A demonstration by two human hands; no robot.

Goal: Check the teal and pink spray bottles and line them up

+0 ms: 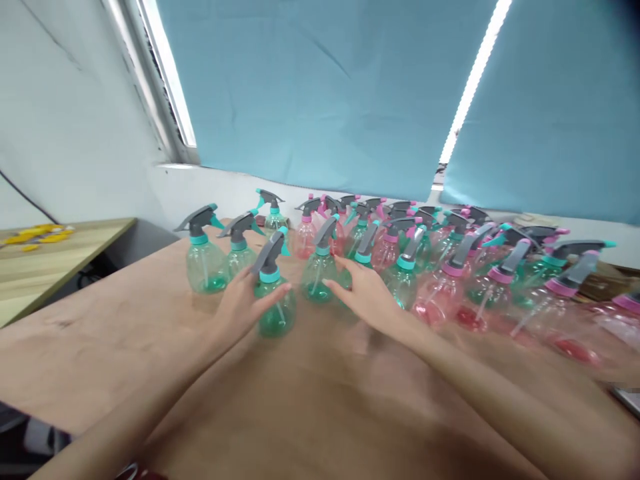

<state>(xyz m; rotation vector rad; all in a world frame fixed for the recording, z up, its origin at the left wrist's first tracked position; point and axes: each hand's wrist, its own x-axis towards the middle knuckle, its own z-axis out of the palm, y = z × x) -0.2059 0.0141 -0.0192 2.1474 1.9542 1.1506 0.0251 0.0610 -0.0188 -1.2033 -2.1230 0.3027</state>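
Many spray bottles stand on a brown table (320,407), green ones with teal collars at the left and pink ones at the right, all with grey trigger heads. My left hand (243,308) lies against the left side of the nearest green spray bottle (275,300), fingers stretched along it and not wrapped round it. My right hand (367,291) is open, fingers spread, just right of that bottle and in front of another green bottle (319,265). It holds nothing.
Pink bottles (450,293) crowd the right half of the table. A second wooden table (55,253) with yellow parts (37,235) stands at the far left. Blue blinds (310,93) cover the windows behind. A dark flat object (629,399) lies at the right edge.
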